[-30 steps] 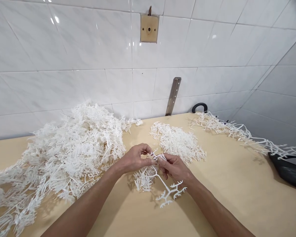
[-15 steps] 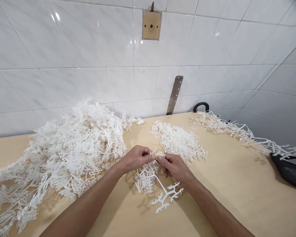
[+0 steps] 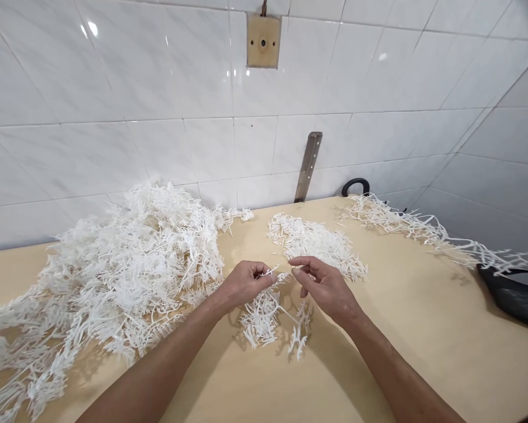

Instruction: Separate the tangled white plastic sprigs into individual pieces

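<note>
Over the counter (image 3: 422,329), my left fingers (image 3: 265,282) pinch a white sprig (image 3: 298,337) near its upper end. My right fingers (image 3: 305,280) stand just beside it, thumb and forefinger parted, apparently holding nothing. The sprig slants down toward me. Judgement: very light, springy rather than limp, thin tips liable to snap; best gripped on the stem near a fork. Hidden: the exact pinch point, behind my left thumb. The sprig's lower fork is blurred; contact with the counter cannot be told. The small heap (image 3: 259,324) below is partly covered by my left fingers. Farther out, the big heap (image 3: 144,276) is cut off at the left edge.
</note>
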### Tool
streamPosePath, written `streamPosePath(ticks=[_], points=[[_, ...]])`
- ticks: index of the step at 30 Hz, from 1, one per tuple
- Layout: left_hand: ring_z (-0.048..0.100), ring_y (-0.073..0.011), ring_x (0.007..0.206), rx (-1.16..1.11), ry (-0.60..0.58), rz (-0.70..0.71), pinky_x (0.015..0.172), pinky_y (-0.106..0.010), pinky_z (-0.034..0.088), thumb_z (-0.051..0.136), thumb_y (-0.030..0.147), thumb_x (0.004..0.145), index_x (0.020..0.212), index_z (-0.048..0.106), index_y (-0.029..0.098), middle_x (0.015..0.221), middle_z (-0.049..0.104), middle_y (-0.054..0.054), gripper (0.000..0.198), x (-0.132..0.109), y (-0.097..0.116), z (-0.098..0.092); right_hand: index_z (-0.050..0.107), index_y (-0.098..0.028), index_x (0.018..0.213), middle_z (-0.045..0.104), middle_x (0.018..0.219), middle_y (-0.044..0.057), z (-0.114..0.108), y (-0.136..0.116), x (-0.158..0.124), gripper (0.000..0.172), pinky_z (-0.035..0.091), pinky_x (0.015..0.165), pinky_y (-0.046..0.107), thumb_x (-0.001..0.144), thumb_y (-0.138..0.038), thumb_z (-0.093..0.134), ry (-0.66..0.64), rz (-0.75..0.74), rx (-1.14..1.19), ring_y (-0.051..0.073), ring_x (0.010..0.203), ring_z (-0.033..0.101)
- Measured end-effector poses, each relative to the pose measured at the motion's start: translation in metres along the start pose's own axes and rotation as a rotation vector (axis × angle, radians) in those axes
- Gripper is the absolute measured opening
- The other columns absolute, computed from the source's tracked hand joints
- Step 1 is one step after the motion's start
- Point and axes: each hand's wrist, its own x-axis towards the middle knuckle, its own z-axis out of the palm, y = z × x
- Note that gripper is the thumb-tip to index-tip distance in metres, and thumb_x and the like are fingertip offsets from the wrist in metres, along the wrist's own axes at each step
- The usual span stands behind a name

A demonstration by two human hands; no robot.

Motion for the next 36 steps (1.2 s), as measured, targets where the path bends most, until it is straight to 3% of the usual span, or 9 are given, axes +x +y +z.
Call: streamPosePath(ticks=[5,11,21,30,36], points=[[0.036,-0.0081,0.049,-0.033,0.032,-0.043,0.047,-0.022,0.029,0.065,0.057,0.075,0.068,0.057,0.016,0.054,0.04,0.006,0.042,0.003,-0.008,0.004,0.071,-0.023,0.099,0.066,0.106,0.008,0.006,0.003,0.001,0.025,0.055,0.053,0.029,0.086,-0.044,0.063,0.044,-0.165,-0.044,0.018,0.077,0.061],[0.043,-0.0084,0.048,-0.158,0.018,-0.074,0.046,-0.021,0.034,0.069,0.055,0.073,0.07,0.058,0.015,0.055,0.047,0.005,0.041,0.008,-0.018,0.007,0.073,-0.023,0.094,0.07,0.089,0.006,0.011,0.006,0.0,0.023,0.054,0.056,0.029,0.087,-0.042,0.062,0.029,-0.159,-0.128,0.019,0.073,0.064],[0.051,-0.0103,0.052,-0.183,-0.021,-0.104,0.049,-0.022,0.037,0.074,0.05,0.07,0.078,0.064,0.013,0.063,0.057,0.0,0.039,0.004,-0.011,0.009,0.071,-0.02,0.086,0.069,0.073,0.002,0.012,-0.004,-0.004,0.024,0.047,0.052,0.025,0.089,-0.037,0.055,0.003,-0.07,-0.189,0.015,0.059,0.062],[0.055,-0.0134,0.059,-0.146,0.045,-0.065,0.054,-0.024,0.039,0.07,0.048,0.074,0.076,0.064,0.013,0.067,0.061,-0.002,0.036,0.005,-0.014,0.019,0.071,-0.02,0.08,0.067,0.067,0.0,0.015,-0.003,-0.004,0.024,0.043,0.055,0.025,0.089,-0.032,0.052,0.04,-0.119,-0.327,0.014,0.059,0.059],[0.047,-0.0113,0.056,-0.136,0.033,-0.058,0.052,-0.023,0.033,0.065,0.045,0.076,0.069,0.057,0.015,0.061,0.052,0.001,0.031,0.005,-0.018,0.022,0.07,-0.02,0.079,0.068,0.069,0.0,0.018,0.002,-0.003,0.02,0.043,0.058,0.025,0.088,-0.026,0.053,0.066,-0.205,-0.397,0.014,0.06,0.059]])
